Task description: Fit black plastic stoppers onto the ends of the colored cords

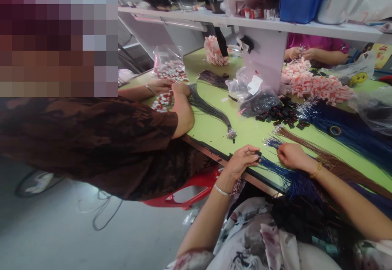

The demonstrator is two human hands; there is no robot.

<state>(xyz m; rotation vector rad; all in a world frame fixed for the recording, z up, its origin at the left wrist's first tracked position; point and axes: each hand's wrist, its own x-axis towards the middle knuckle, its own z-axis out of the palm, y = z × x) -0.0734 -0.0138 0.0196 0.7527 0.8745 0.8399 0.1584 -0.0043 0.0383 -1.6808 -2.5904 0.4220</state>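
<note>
My left hand (241, 161) pinches a small black connector housing (258, 154) between thumb and fingers at the table's front edge. Blue wires (275, 168) run from beside it towards my lap. My right hand (294, 155) is curled closed over the blue wires with terminal-tipped ends (271, 141); how many it grips is hidden. Brown wires (324, 151) lie just beyond that hand. A heap of black connector housings (283, 112) sits farther back, beside a plastic bag (254, 94) holding dark parts.
At left, a co-worker's hands (171, 86) work near red-and-white connectors (163, 100). Grey wires (211, 106) lie on the green tabletop (211, 129). A tape roll (335, 130) rests on dark blue wires (355, 129). Opposite, another person's hands (301, 53) are behind pink-white connectors (318, 84). A shelf (245, 21) runs overhead.
</note>
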